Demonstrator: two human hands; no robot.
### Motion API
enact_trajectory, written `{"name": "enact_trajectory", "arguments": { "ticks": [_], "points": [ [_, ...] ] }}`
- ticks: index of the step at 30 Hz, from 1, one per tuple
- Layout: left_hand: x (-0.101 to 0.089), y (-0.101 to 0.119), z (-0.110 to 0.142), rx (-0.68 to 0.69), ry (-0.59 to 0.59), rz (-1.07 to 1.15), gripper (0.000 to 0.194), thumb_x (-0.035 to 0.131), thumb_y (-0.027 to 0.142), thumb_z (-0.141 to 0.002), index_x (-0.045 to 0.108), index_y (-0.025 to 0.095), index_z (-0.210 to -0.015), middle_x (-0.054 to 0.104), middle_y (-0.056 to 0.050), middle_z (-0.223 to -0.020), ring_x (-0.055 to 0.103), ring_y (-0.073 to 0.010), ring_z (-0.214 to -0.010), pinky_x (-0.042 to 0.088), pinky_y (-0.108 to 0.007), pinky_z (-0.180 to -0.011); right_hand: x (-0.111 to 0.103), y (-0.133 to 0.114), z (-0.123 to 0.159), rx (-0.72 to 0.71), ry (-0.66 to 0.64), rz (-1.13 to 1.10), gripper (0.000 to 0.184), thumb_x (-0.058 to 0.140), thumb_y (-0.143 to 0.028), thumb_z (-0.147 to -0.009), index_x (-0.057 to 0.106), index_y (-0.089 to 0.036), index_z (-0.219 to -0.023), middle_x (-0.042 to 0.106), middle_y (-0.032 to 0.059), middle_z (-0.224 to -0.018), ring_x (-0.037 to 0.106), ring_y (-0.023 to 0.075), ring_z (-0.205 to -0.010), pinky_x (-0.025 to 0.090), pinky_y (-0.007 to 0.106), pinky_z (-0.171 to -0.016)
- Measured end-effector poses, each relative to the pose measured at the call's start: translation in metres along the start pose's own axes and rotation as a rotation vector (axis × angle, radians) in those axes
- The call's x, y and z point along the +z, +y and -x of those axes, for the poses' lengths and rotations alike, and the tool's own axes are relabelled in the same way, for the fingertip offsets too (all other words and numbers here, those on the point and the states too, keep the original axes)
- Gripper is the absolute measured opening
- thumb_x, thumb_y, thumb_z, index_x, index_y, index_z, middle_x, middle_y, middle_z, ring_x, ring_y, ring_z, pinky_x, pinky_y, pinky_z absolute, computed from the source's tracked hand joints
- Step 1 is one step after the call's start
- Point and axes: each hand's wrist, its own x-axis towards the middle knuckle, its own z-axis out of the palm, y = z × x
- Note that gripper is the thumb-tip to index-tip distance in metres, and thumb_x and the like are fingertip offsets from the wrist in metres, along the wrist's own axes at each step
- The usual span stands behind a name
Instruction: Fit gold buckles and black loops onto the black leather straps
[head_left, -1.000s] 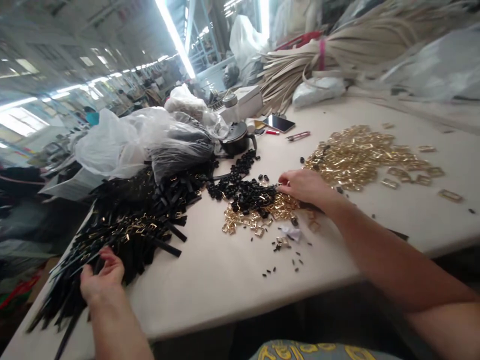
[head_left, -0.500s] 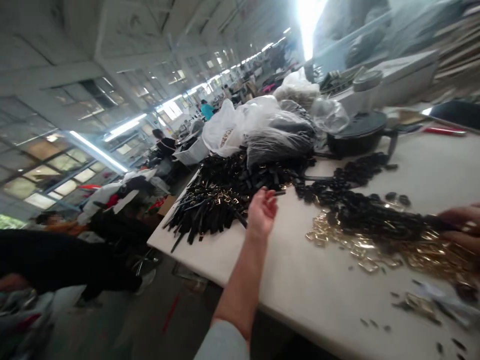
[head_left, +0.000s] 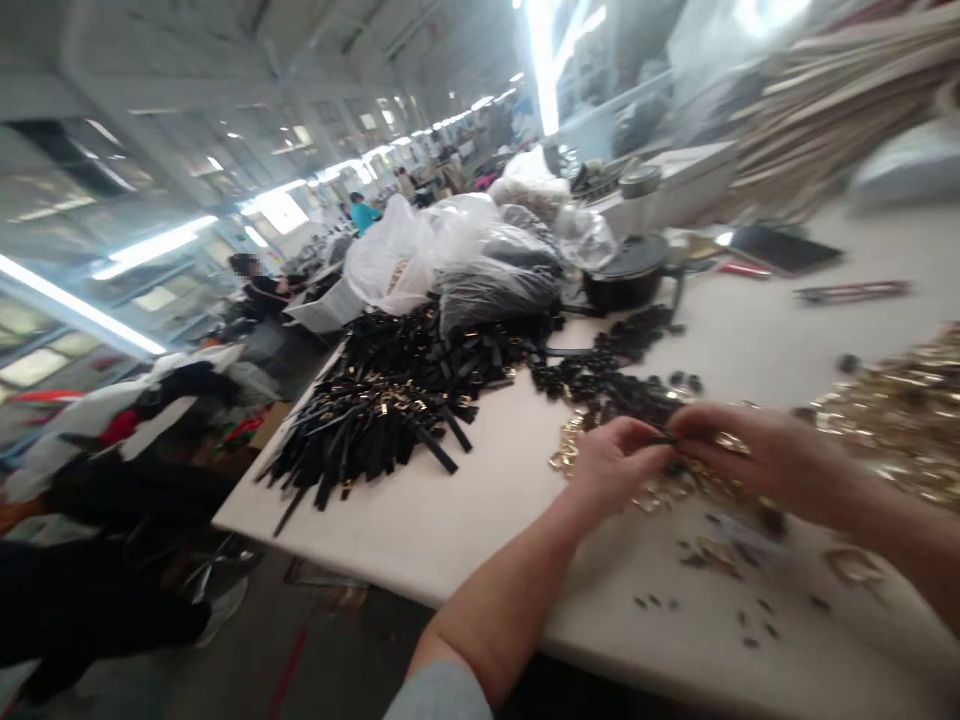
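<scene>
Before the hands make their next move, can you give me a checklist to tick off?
1. Left hand and right hand close together: ok, fingertips meet by the small gold pieces.
2. What the fingertips pinch: cannot tell, something dark and blurred.
3. Straps away from both hands: ok, heaped on the table.
4. Black bits gathered up: not ok, scattered loose.
5. Phone apart from the hands: ok, lying farther back.
6. All of the big gold pile in view: not ok, the picture's edge cuts it off.
</scene>
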Motion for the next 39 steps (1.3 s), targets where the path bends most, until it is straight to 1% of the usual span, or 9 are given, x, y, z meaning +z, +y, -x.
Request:
{"name": "enact_trajectory", "arguments": {
  "ticks": [3, 9, 20, 23, 25, 27, 32, 36, 39],
  "points": [
    [0.002, 0.003, 0.001, -0.035, 0.001, 0.035, 0.026, 0.077, 0.035, -0.066, 0.063, 0.017, -0.079, 0.065, 0.001, -0.066, 0.059, -0.0105, -0.06, 0.048, -0.024, -0.062, 0.0, -0.022, -0.001, -0.036, -0.022, -0.143, 0.015, 0.052, -0.032, -0.084, 0.062, -0.023, -0.09, 0.071, 0.0049, -0.084, 0.066, 0.0189, -0.075, 0.051, 0.032, -0.072],
    [-0.014, 0.015, -0.006, -0.212, 0.158, 0.33, 0.04, 0.08, 0.033, -0.06, 0.057, 0.016, -0.088, 0.066, 0.002, -0.062, 0.064, -0.0118, -0.051, 0.051, -0.022, -0.054, -0.003, -0.018, 0.003, 0.031, 0.022, -0.09, 0.03, 0.064, -0.029, -0.08, 0.06, -0.024, -0.109, 0.071, 0.0018, -0.097, 0.066, 0.0175, -0.083, 0.05, 0.03, -0.075],
    [-0.021, 0.018, -0.005, -0.174, 0.177, 0.362, 0.046, 0.077, 0.03, -0.066, 0.06, 0.017, -0.106, 0.071, -0.002, -0.069, 0.067, -0.0125, -0.057, 0.051, -0.021, -0.057, -0.002, -0.022, 0.002, 0.026, 0.071, -0.039, 0.02, 0.065, -0.031, -0.083, 0.067, -0.022, -0.1, 0.071, 0.0024, -0.095, 0.064, 0.0169, -0.081, 0.045, 0.029, -0.074],
    [-0.02, 0.019, -0.005, -0.135, 0.18, 0.402, 0.045, 0.078, 0.028, -0.066, 0.061, 0.017, -0.107, 0.07, 0.0, -0.067, 0.066, -0.0109, -0.056, 0.052, -0.021, -0.059, -0.007, -0.026, 0.004, 0.076, 0.058, -0.037, 0.015, 0.067, -0.031, -0.08, 0.068, -0.021, -0.092, 0.07, 0.0014, -0.084, 0.061, 0.0154, -0.072, 0.043, 0.028, -0.067],
    [-0.02, 0.021, -0.004, -0.079, 0.187, 0.449, 0.044, 0.078, 0.029, -0.067, 0.062, 0.019, -0.107, 0.069, 0.002, -0.067, 0.065, -0.0097, -0.056, 0.052, -0.02, -0.06, -0.013, -0.029, 0.005, 0.115, 0.01, -0.175, 0.012, 0.069, -0.03, -0.078, 0.065, -0.02, -0.083, 0.065, -0.0011, -0.07, 0.057, 0.0128, -0.061, 0.042, 0.026, -0.059],
    [-0.019, 0.024, -0.001, -0.021, 0.171, 0.486, 0.041, 0.077, 0.034, -0.07, 0.063, 0.02, -0.106, 0.07, 0.001, -0.071, 0.066, -0.0099, -0.059, 0.053, -0.021, -0.063, -0.018, -0.033, 0.007, 0.119, -0.05, -0.513, 0.015, 0.067, -0.032, -0.081, 0.06, -0.019, -0.08, 0.062, -0.0025, -0.065, 0.057, 0.0113, -0.057, 0.045, 0.025, -0.055],
    [-0.005, 0.027, 0.013, 0.011, -0.068, 0.355, 0.041, 0.073, 0.043, -0.076, 0.066, 0.02, -0.108, 0.073, -0.008, -0.096, 0.069, -0.0188, -0.091, 0.055, -0.028, -0.078, -0.021, -0.044, 0.008, 0.096, 0.035, -1.386, 0.033, 0.062, -0.049, -0.087, 0.059, -0.018, -0.097, 0.071, 0.0044, -0.089, 0.069, 0.0161, -0.081, 0.058, 0.034, -0.079],
    [0.008, 0.022, 0.022, -0.136, -0.26, 0.209, 0.043, 0.078, 0.039, -0.072, 0.067, 0.017, -0.107, 0.074, -0.009, -0.091, 0.07, -0.0202, -0.083, 0.055, -0.029, -0.074, -0.006, -0.042, 0.005, 0.199, 0.177, -1.562, 0.029, 0.051, -0.046, -0.095, 0.059, -0.021, -0.107, 0.072, 0.0064, -0.1, 0.07, 0.0176, -0.093, 0.055, 0.04, -0.094],
    [0.007, 0.018, 0.021, -0.249, -0.255, 0.205, 0.034, 0.076, 0.038, -0.074, 0.067, 0.016, -0.097, 0.071, -0.005, -0.075, 0.066, -0.0135, -0.061, 0.052, -0.024, -0.06, 0.001, -0.03, 0.0, 0.273, 0.267, -1.407, 0.033, 0.044, -0.047, -0.097, 0.056, -0.022, -0.114, 0.068, 0.0098, -0.113, 0.068, 0.0202, -0.1, 0.054, 0.044, -0.096]
  ]
}}
